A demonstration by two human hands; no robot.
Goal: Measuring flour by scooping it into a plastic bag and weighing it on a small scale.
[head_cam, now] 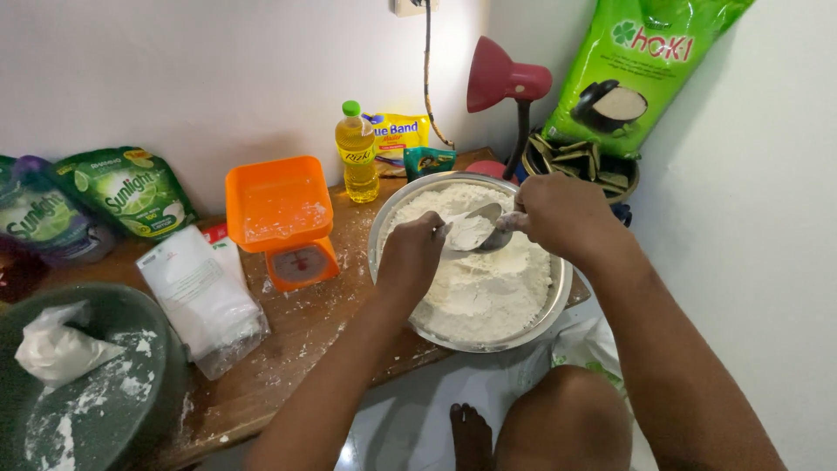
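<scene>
White flour (pixel 479 288) in a silver steel bowl (pixel 388 225); silver spoon (pixel 488 228); orange kitchen scale (pixel 283 218); yellow oil bottle (pixel 357 157), green cap; red desk lamp (pixel 501 77); green detergent pouches (pixel 131 190).

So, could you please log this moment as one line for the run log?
right hand: holds spoon of flour | left hand: fingers at spoon bowl | both over metal bowl of flour | orange scale left of it

big green rice sack (pixel 641 65) leaning in right corner | yellow pouch (pixel 399 135) and small teal sachet (pixel 429 160) at wall behind bowl | two green pouches (pixel 131 190) far left | clear plastic bag (pixel 205 296) lying beside orange scale dial (pixel 301 262)
</scene>
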